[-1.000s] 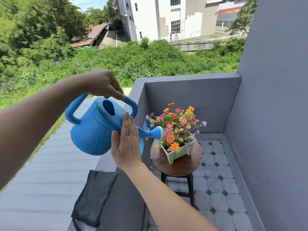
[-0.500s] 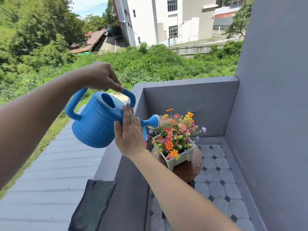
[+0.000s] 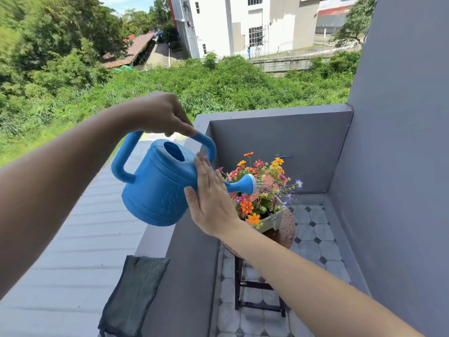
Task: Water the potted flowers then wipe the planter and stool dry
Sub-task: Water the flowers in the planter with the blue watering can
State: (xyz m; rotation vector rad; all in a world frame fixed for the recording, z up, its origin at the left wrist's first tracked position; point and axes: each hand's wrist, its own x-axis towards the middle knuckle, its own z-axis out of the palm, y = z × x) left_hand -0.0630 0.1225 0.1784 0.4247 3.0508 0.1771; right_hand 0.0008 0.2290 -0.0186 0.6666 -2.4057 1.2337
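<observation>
1. The blue watering can (image 3: 160, 183) hangs tilted at the centre of view, its rose (image 3: 250, 183) spraying fine streams onto the flowers (image 3: 261, 188) at about 3 o'clock from it.
2. The left hand (image 3: 158, 115) is clenched around the top handle; the right hand (image 3: 209, 200) is released, flat against the can's side, steadying it.
3. To pour well, I judge the tilt should stay gentle and the rose over the blooms, so less water spills.
4. The white planter (image 3: 272, 222) sits on the round stool (image 3: 288, 229), which looks speckled with drops.
5. A grey cloth (image 3: 133, 295) waits on the ledge (image 3: 155, 242) at 7 o'clock, well apart; the right forearm partly hides the stool.
</observation>
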